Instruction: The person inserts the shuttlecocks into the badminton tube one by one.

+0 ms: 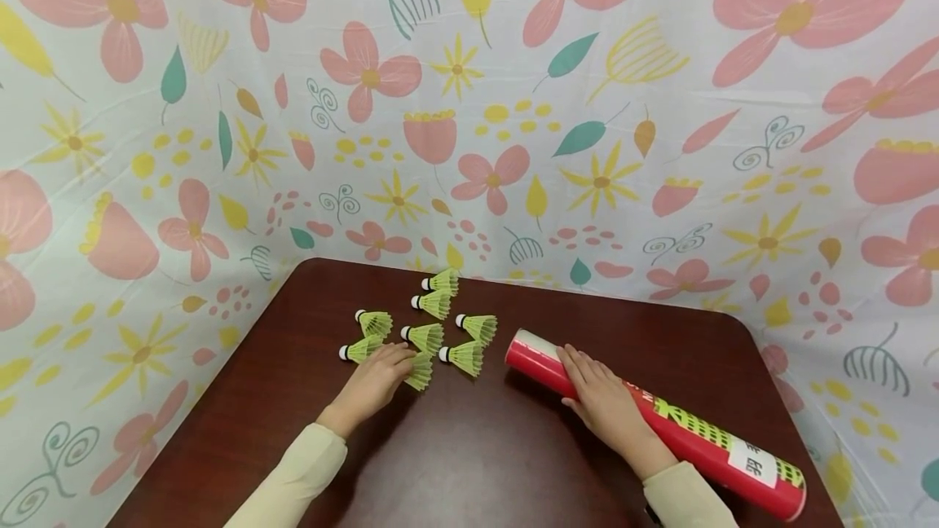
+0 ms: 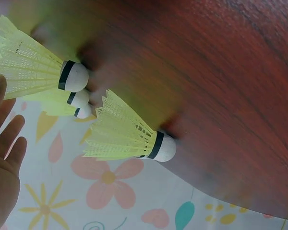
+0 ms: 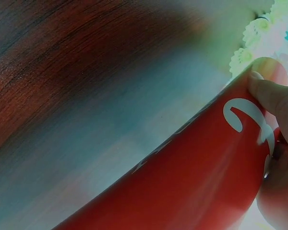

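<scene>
My left hand (image 1: 377, 377) reaches over the near side of a group of yellow shuttlecocks with white cork ends. Its fingertips are right at the nearest shuttlecock (image 1: 420, 373), whose cork end is hidden by the hand. In the left wrist view the fingers (image 2: 12, 132) are apart and loosely extended, close to the skirt of a shuttlecock (image 2: 31, 67); another shuttlecock (image 2: 127, 129) lies further right. My right hand (image 1: 605, 406) grips a red shuttlecock tube (image 1: 704, 451) near its far end, thumb (image 3: 266, 91) along one side and fingers over the other.
Several more shuttlecocks, one at the back (image 1: 443, 282) and one at the right (image 1: 478, 327), lie on their sides on the dark brown table (image 1: 440, 463). The tube slants toward the table's right edge. A flower-printed cloth (image 1: 469, 121) hangs around the table's back and sides.
</scene>
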`<action>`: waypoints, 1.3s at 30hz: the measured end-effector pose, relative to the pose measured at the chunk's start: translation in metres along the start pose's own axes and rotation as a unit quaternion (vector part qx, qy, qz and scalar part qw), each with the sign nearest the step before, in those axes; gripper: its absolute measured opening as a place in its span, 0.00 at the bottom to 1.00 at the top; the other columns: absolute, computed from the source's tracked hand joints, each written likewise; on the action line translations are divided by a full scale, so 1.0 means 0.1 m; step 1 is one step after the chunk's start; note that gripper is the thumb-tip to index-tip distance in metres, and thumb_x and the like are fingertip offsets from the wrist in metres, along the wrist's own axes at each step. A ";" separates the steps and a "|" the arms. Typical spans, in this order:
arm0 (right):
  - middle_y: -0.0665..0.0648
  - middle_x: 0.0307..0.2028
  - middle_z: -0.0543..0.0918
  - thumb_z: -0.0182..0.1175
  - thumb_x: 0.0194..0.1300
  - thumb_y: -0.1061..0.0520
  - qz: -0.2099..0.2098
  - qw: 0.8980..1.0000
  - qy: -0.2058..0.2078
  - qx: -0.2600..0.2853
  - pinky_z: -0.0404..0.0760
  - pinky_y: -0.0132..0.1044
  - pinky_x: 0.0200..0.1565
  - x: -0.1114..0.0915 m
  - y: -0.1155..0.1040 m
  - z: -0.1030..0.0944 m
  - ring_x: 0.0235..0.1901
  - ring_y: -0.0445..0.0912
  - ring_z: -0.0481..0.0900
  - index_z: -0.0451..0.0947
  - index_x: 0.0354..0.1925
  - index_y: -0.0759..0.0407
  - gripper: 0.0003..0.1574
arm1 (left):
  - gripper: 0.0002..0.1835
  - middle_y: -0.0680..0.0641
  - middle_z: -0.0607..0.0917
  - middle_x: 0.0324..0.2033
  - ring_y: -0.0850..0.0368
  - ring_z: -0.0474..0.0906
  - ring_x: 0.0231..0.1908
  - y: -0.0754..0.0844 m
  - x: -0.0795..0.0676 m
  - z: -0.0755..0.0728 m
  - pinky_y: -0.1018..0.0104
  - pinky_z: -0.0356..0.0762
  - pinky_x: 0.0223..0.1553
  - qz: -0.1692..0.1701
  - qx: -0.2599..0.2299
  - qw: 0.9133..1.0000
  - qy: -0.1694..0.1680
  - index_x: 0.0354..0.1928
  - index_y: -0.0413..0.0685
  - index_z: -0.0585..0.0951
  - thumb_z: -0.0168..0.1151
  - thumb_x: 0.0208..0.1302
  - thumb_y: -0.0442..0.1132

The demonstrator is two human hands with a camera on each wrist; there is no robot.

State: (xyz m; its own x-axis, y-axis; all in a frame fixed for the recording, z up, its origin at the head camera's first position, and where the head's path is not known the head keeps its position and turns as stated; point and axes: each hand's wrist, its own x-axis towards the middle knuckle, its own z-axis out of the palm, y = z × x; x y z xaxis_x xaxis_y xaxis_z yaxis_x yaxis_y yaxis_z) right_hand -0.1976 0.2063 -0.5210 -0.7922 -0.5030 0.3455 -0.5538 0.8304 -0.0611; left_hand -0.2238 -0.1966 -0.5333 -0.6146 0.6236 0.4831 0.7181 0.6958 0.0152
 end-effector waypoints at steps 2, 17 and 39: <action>0.66 0.63 0.70 0.76 0.48 0.51 -0.003 1.000 0.002 -0.004 0.72 0.57 0.57 -0.01 0.00 0.01 0.60 0.60 0.71 0.59 0.70 0.65 0.57 | 0.03 0.42 0.84 0.45 0.42 0.78 0.52 0.00 0.00 -0.01 0.47 0.72 0.56 0.000 0.003 1.000 0.000 0.31 0.44 0.83 0.67 0.55 0.30; 0.67 0.62 0.72 0.77 0.47 0.52 -0.012 1.000 0.015 -0.008 0.73 0.57 0.56 0.00 0.01 0.02 0.59 0.61 0.72 0.60 0.69 0.66 0.57 | 0.04 0.39 0.83 0.49 0.37 0.75 0.55 0.02 0.06 -0.06 0.43 0.72 0.54 0.002 -0.023 0.999 0.025 0.32 0.43 0.83 0.67 0.55 0.28; 0.66 0.62 0.71 0.77 0.45 0.51 -0.007 1.000 0.013 -0.008 0.73 0.57 0.56 0.05 -0.01 -0.01 0.58 0.61 0.73 0.60 0.69 0.64 0.58 | 0.07 0.48 0.83 0.36 0.52 0.76 0.42 0.07 0.30 -0.21 0.61 0.77 0.44 0.039 -0.060 0.993 0.096 0.32 0.43 0.85 0.71 0.51 0.27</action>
State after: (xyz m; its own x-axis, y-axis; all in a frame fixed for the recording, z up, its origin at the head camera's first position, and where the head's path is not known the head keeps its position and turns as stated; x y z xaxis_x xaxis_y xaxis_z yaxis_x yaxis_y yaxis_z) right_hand -0.2004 0.2030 -0.5183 -0.7773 -0.5085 0.3704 -0.5606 0.8270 -0.0412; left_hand -0.2307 -0.1804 -0.5006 -0.4901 0.5868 0.6446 0.8020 0.5932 0.0698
